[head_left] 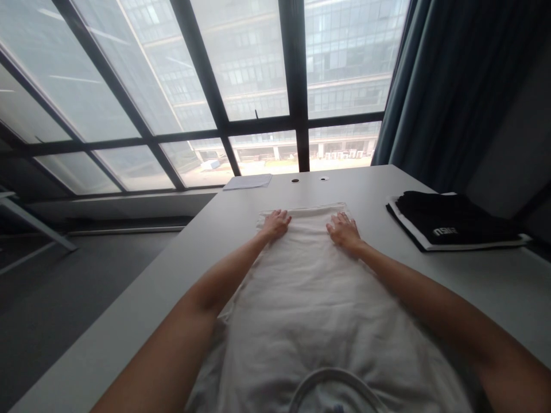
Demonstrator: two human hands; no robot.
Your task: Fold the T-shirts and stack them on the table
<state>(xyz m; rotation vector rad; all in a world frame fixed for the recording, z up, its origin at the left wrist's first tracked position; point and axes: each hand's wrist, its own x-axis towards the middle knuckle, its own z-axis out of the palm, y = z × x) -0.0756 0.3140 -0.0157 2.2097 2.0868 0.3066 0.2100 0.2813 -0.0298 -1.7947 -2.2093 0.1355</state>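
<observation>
A white T-shirt [310, 298] lies stretched lengthwise over the table, its round neckline close to me and its hem at the far end. Small wrinkles run across the cloth. On the far left corner of the shirt rests my left hand [276, 224], palm down with the fingers extended. My right hand [344, 230] lies on the far right corner in the same way, fingers slightly spread. Both hands touch the fabric from above, and neither appears to grip it.
The white table [193, 252] extends toward large windows. Folded black and white clothes [451, 221] are stacked at the right. Papers [247, 182] lie at the far left corner, near two round table holes. A dark curtain [413, 103] hangs at the right.
</observation>
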